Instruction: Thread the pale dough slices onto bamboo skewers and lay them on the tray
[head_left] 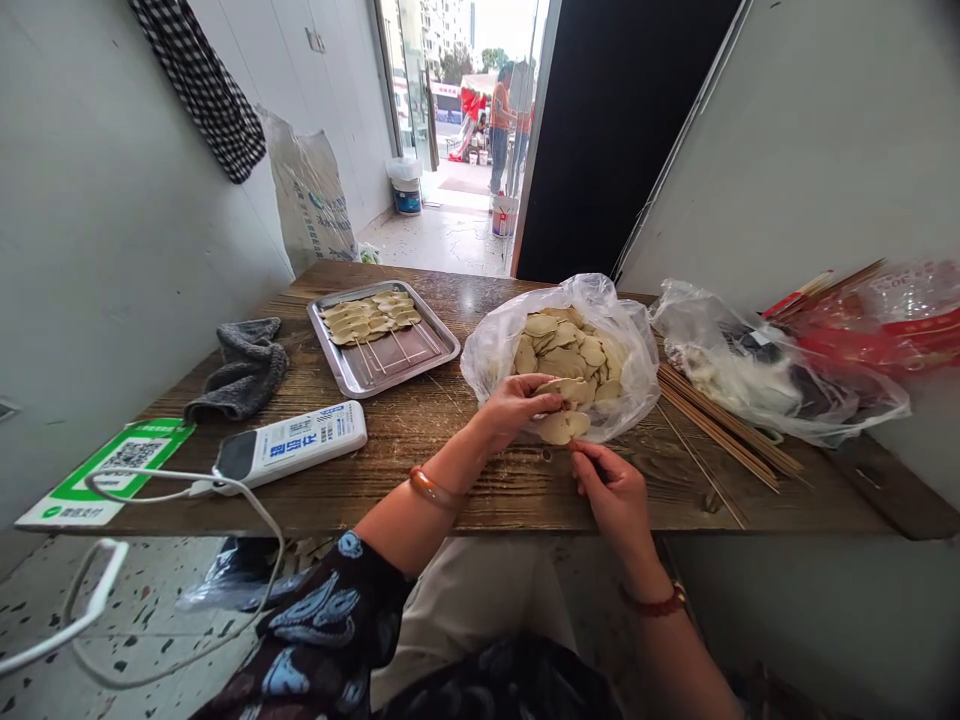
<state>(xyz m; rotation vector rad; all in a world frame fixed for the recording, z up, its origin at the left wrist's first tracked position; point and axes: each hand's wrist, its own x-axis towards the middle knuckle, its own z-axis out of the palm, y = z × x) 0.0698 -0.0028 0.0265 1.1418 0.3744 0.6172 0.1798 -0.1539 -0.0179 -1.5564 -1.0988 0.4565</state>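
My left hand [517,408] is closed, pinching pale, thin potato slices [564,428] over the near rim of a clear plastic bag [487,350]. Inside the open bag lies a heap of the same slices [566,345]. My right hand [611,490] is closed just below and right of the held slices. Its fingertips pinch a thin skewer at the lower slice's edge; most of the stick is hidden by the hand. Left of the bag, a metal tray [448,345] bears rows of skewered slices [371,315], with bare stick ends toward me.
Loose bamboo skewers [724,425] lie right of the bag, beside another plastic bag [832,400]. On the left are a dark grey cloth [251,370], a white device [300,445] with a cable, and a green QR card [112,470]. The table's front edge [510,530] is close to me.
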